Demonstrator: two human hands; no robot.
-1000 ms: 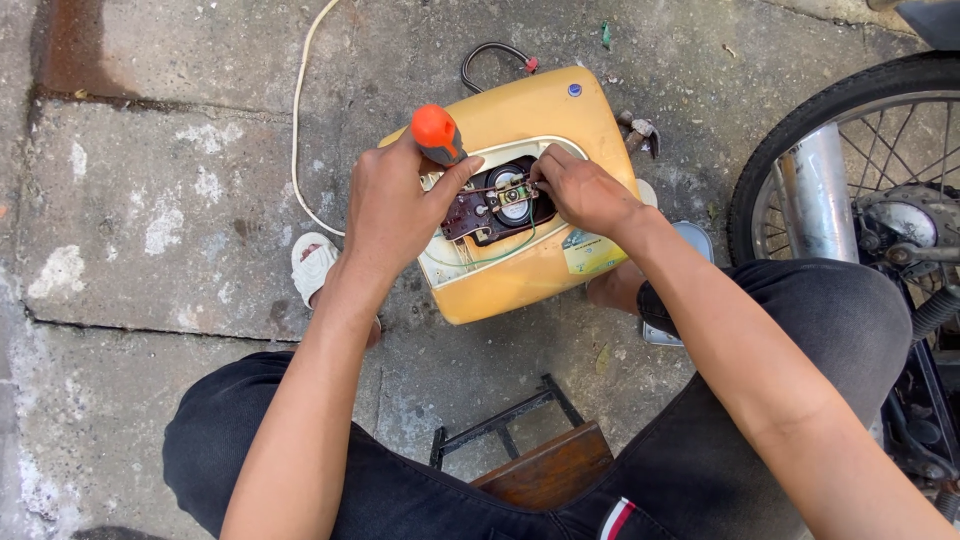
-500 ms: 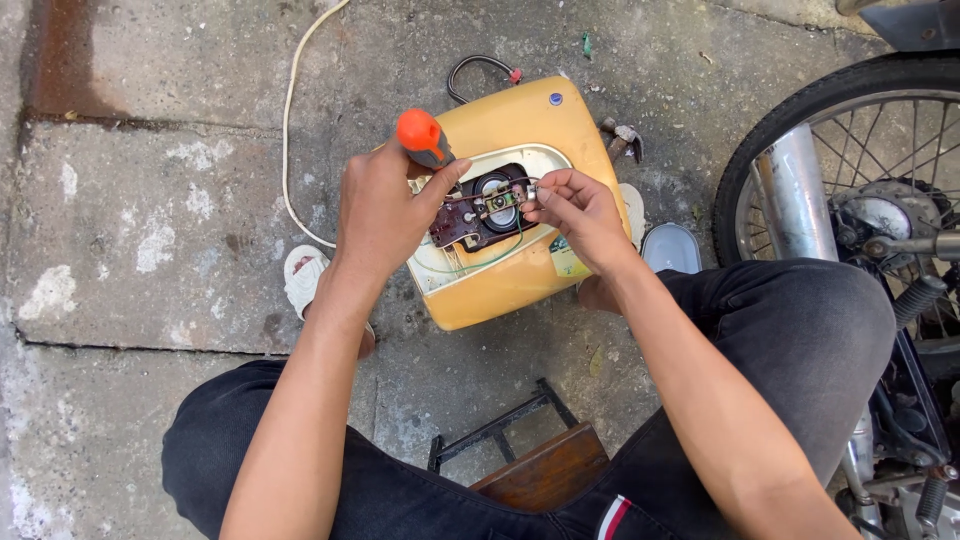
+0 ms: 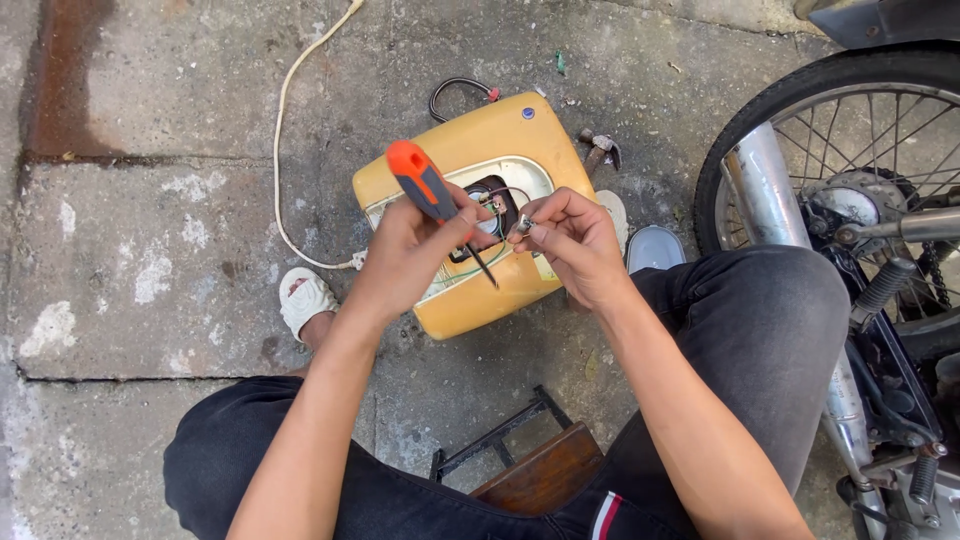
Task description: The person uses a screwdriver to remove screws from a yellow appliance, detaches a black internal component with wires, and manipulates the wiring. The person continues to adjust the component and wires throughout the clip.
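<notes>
A yellow appliance housing (image 3: pixel 520 140) lies on the concrete with an opening showing wires and a dark part inside. My left hand (image 3: pixel 410 250) grips a screwdriver (image 3: pixel 425 185) with an orange and black handle, its shaft pointing down toward the housing. My right hand (image 3: pixel 575 240) pinches a small metal part (image 3: pixel 522 224) just above the opening, fingertips close to my left hand's fingers.
A white cord (image 3: pixel 285 150) runs across the concrete to the housing. A motorcycle wheel (image 3: pixel 850 180) and exhaust pipe (image 3: pixel 765 190) stand at the right. A low wooden stool (image 3: pixel 540 470) sits between my knees. A small metal piece (image 3: pixel 598 148) lies behind the housing.
Both hands have lifted off the opening and come together above it. The right hand now pinches a small metal part, and the screwdriver has tilted shaft-down in the left hand.
</notes>
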